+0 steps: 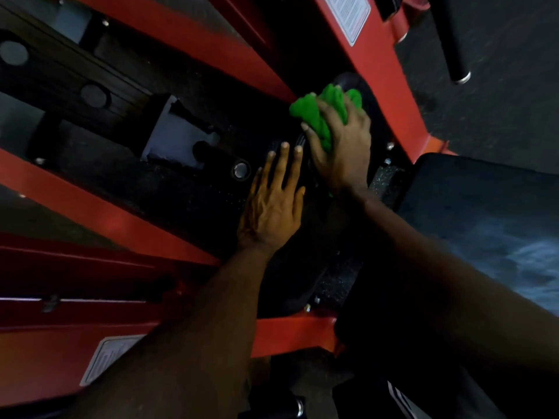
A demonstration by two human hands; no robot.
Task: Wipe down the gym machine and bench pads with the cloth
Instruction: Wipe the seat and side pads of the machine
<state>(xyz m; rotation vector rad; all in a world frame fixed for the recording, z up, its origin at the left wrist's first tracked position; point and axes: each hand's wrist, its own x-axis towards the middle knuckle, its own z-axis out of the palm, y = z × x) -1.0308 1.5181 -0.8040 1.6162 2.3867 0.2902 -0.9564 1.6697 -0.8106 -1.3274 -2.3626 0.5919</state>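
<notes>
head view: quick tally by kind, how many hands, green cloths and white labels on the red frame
hands: 2 (left hand, right hand)
green cloth: 1
white labels: 2 (upper label, lower label)
total: 5

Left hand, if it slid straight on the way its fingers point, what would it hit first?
Probably the green cloth bunched in the right hand, just beyond the fingertips of the left hand. Depth is unclear, so it may pass beside it and reach the red frame instead.
</notes>
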